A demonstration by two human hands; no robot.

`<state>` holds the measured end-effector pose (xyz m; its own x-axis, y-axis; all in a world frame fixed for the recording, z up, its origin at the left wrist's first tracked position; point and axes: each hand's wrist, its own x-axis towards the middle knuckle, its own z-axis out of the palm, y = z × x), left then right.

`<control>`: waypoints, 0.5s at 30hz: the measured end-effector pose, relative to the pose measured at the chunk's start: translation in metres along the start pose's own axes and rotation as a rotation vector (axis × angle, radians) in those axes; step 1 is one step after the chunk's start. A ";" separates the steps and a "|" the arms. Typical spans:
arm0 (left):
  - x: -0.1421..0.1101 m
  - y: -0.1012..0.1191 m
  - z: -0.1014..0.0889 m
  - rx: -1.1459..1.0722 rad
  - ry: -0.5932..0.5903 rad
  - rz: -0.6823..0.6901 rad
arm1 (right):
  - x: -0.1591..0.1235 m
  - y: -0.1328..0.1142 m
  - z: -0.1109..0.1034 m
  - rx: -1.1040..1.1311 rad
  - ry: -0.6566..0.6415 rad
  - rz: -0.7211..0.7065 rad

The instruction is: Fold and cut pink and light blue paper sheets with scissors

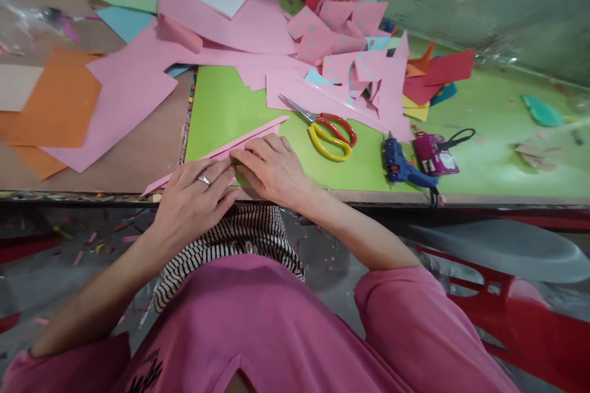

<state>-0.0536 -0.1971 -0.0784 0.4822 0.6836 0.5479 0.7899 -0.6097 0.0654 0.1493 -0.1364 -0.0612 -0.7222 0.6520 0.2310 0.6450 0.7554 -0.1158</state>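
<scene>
A long narrow strip of pink paper (258,133) lies slantwise on a green sheet (216,110) at the table's near edge. My left hand (191,202), with a ring on one finger, lies flat on the strip's lower part, fingers stretched out. My right hand (271,166) presses down on the strip beside it, its fingers bent and close together on the paper. The two hands touch at the fingertips. The strip's near end sticks out to the left past my left hand.
Red-and-yellow scissors (329,131) lie right of my hands. A blue glue gun (403,166) and a magenta device (436,155) sit further right. Pink, orange (55,104), red and dotted paper pieces cover the table behind. A red chair (520,307) stands at my right.
</scene>
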 end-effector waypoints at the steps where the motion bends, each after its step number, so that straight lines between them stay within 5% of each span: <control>1: -0.002 -0.001 -0.002 -0.011 0.003 -0.010 | -0.003 0.002 -0.001 0.004 0.024 0.003; 9: -0.020 -0.029 -0.024 0.017 -0.098 -0.303 | -0.031 0.026 -0.012 -0.070 0.201 0.058; 15: -0.021 -0.031 -0.037 -0.045 -0.276 -0.286 | -0.030 0.017 -0.005 0.021 0.170 -0.049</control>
<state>-0.1027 -0.2073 -0.0611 0.3338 0.9066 0.2581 0.8927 -0.3920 0.2223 0.1833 -0.1429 -0.0651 -0.6985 0.5956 0.3966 0.6037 0.7881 -0.1202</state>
